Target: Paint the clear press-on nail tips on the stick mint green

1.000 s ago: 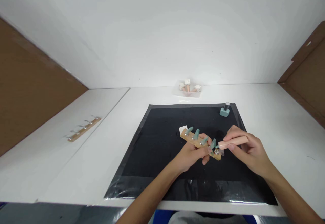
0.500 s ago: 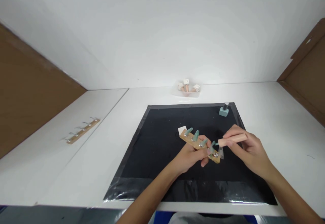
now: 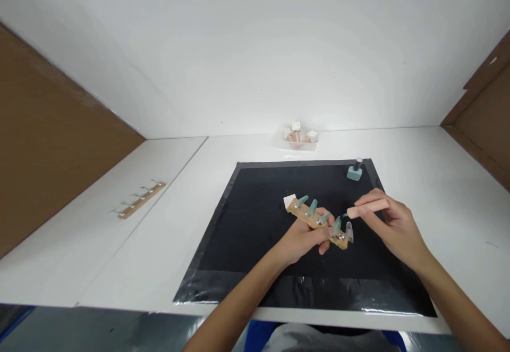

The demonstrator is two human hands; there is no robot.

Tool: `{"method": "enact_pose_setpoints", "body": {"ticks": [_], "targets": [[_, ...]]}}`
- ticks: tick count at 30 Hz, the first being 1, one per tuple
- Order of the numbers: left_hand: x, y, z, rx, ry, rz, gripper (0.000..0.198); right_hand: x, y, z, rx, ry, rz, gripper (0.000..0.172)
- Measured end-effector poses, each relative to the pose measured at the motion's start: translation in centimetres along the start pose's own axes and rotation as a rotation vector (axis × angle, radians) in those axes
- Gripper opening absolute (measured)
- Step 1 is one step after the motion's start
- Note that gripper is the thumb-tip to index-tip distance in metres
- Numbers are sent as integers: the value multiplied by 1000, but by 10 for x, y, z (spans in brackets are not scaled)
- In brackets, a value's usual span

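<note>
My left hand (image 3: pixel 303 241) is closed around a wooden strip (image 3: pixel 306 215) that carries a row of false nails on metal studs. Several of them are teal, such as one false nail (image 3: pixel 313 207), while the clear false nail (image 3: pixel 349 232) at the right end looks unpainted. Between the thumb and fingers of my right hand (image 3: pixel 392 223) is a nail polish brush (image 3: pixel 367 208) with a peach handle. Its teal-coated tip is just right of the teal nail by my left thumb; whether they touch I cannot tell. A white square (image 3: pixel 289 201) sits at the strip's far left end.
A teal polish bottle (image 3: pixel 354 169) with a dark cap stands at the back right of the black mat (image 3: pixel 239 224). Behind the mat, a clear tray (image 3: pixel 298 144) holds peach-handled pieces with white tops. Another wooden strip (image 3: pixel 142 200) with clear nails lies on the left.
The brush tip has drawn slightly up and away from the clear nail at the end, which now shows fully. The whole view has shifted a little. Both hands keep their holds.
</note>
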State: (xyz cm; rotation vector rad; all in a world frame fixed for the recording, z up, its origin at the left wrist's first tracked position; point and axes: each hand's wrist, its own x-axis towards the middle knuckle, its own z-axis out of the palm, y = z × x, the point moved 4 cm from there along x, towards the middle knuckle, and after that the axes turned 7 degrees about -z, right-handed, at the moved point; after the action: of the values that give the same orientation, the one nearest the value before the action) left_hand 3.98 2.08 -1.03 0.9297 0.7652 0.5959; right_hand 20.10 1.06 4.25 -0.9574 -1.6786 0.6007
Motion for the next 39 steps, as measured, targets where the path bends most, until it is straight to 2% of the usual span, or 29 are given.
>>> {"method": "enact_pose_setpoints", "body": {"ticks": [3,6,9,14,17,20,23,27,31,34,36,39], "targets": [[0,0,0,5,9,2,32,1,0,-3,25,35,-7,21],[0,0,0,3,1,7,31,1,-3,0,133,-39,-70,17],[0,1,1,4,-18,13,30,0,-3,3,132,-85,-81,12],[-2,3,2,13,-29,20,31,1,1,0,26,-8,-22,16],[-1,2,2,1,-51,29,33,1,0,-3,65,10,-36,17],[0,0,0,-12,-63,33,35,1,-3,-1,157,-71,-92,13],[1,-2,0,-10,-72,24,37,1,-4,2,125,-123,-86,9],[0,-2,-1,11,-48,12,36,2,-5,1,43,-59,-85,14],[0,-1,0,-8,-48,7,39,1,-7,-3,121,-1,-107,15],[1,-2,0,-47,-63,13,40,1,-11,-1,171,-62,-159,13],[2,-3,0,-79,-83,14,39,1,-12,1,141,-117,-173,12],[2,-4,1,-124,-93,-6,39,2,-14,3,52,-131,-189,10]]}}
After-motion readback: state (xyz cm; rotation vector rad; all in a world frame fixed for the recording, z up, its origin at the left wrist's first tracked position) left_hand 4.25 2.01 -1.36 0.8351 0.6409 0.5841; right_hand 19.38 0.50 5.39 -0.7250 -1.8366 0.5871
